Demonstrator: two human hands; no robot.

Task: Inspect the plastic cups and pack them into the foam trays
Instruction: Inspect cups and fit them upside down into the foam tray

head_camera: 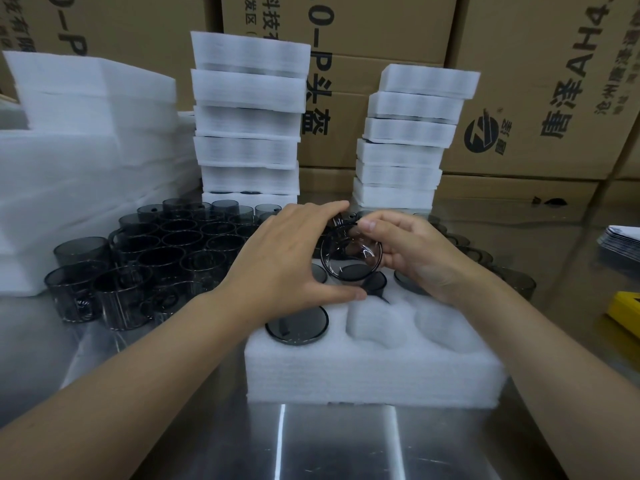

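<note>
both hands (349, 258) hold cup (351, 254) above foam tray (374, 368), front pockets free

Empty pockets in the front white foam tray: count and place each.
2, both in the near row of the white foam tray: the middle pocket and the right pocket. The left hand and right hand cover some of the far row; more may be hidden.

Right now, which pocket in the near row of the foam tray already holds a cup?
The near-left one, filled by a dark cup; the middle pocket and right pocket beside it show only bare white foam.
</note>
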